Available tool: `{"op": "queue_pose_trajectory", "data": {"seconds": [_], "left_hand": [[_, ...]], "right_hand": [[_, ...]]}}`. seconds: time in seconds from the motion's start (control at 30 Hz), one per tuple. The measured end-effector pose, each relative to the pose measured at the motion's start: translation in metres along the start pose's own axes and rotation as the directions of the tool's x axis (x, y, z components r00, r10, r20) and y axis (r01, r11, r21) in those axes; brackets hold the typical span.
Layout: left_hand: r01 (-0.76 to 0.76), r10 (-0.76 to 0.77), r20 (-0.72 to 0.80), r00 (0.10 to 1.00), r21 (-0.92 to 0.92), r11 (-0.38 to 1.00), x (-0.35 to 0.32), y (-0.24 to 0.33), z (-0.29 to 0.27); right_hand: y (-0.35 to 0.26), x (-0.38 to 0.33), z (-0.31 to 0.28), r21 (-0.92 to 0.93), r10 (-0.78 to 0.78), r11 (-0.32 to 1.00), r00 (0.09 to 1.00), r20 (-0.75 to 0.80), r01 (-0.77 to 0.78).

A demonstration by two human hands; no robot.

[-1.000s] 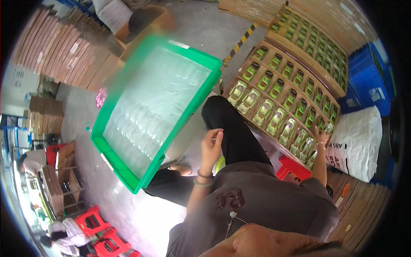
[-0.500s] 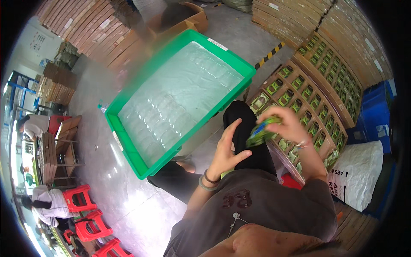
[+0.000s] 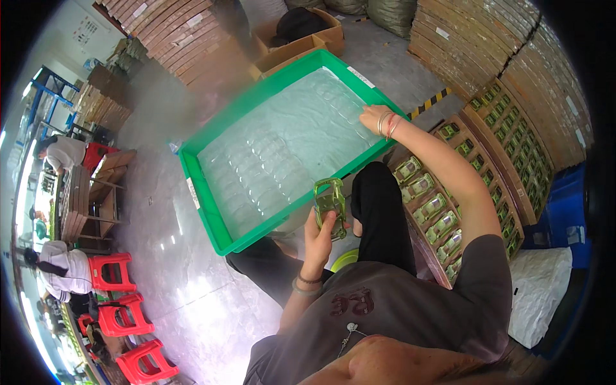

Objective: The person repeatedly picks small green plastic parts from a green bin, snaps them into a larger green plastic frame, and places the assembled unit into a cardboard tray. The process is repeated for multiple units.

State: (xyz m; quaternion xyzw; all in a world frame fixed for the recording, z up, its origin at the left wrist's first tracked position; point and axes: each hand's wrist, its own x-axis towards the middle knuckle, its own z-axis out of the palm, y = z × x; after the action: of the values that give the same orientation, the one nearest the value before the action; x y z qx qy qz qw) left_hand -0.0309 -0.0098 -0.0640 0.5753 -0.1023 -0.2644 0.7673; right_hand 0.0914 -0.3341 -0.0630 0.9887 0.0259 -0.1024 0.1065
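Note:
My left hand (image 3: 316, 242) is closed around a green toy car shell (image 3: 330, 200), held up over my lap just off the tray's near edge. My right arm stretches forward to the right end of a green tray (image 3: 234, 247). There my right hand (image 3: 374, 120) has its fingers bent together just inside the rim; whatever is between them is hidden. Clear plastic moulded pieces (image 3: 260, 168) lie in rows in the tray, on a pale sheet. At my right, more green car shells (image 3: 441, 226) sit in rows in a brown compartment tray (image 3: 431, 255).
A second brown tray (image 3: 475, 122) of green shells stands behind the first. A white sack (image 3: 542, 292) and a blue bin (image 3: 561, 208) are at the right. Red stools (image 3: 125, 314) and seated people are at the left. An open cardboard box (image 3: 327, 42) lies beyond the tray.
The green car shell has passed from my right hand to my left, which has closed on it. My right hand has moved forward to the green tray's right end. The whole view has shifted.

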Motion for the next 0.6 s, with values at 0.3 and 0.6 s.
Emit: {"op": "queue_pose_trajectory", "data": {"seconds": [0.3,0.6], "left_hand": [[0.044,-0.052,-0.065,0.997,-0.119,0.992,0.006,0.015,-0.001],[0.095,-0.108,-0.036,0.994,-0.252,0.963,0.028,0.020,0.004]], "right_hand": [[-0.009,-0.031,-0.025,0.723,0.087,0.660,0.935,-0.343,0.204],[-0.091,-0.098,-0.051,0.773,0.208,-0.562,0.955,-0.211,0.294]]}}
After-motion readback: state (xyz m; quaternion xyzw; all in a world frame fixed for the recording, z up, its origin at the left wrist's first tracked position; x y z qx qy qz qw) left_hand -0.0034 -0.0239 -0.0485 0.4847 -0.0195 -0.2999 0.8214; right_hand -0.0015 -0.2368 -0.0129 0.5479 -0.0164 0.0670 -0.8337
